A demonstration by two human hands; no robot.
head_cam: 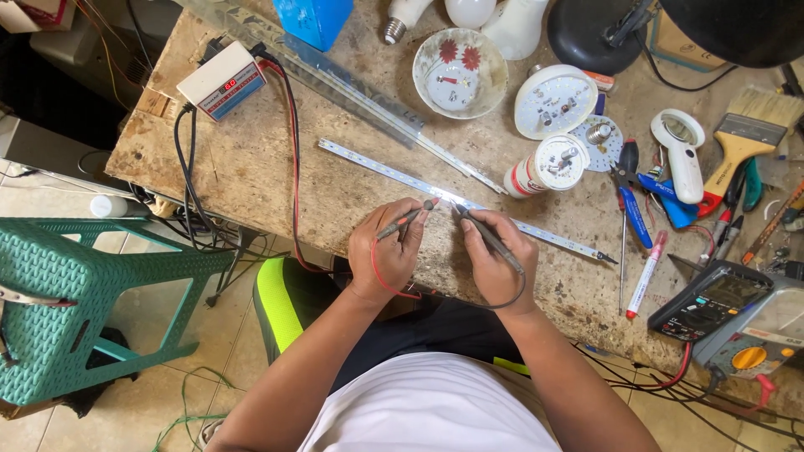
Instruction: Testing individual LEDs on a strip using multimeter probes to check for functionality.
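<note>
My left hand (387, 249) grips a red-tipped test probe (408, 219), its tip touching a long white light strip (381, 170) that lies slantwise across the worn wooden bench (243, 159). My right hand (496, 255) grips a black test probe (488, 237), its tip pressed on the same strip a little to the right. A bright glow shows on the strip between the two probe tips. Red and black leads trail from the probes under my wrists.
A small white power supply (222, 80) with a red display sits at the back left, cables running off it. A flowered bowl (460, 73), opened bulbs (553, 100), a magnifier (682, 151), a paintbrush (745, 138), pliers, pens and two multimeters (710, 299) crowd the right. A green plastic stool (67, 293) stands left.
</note>
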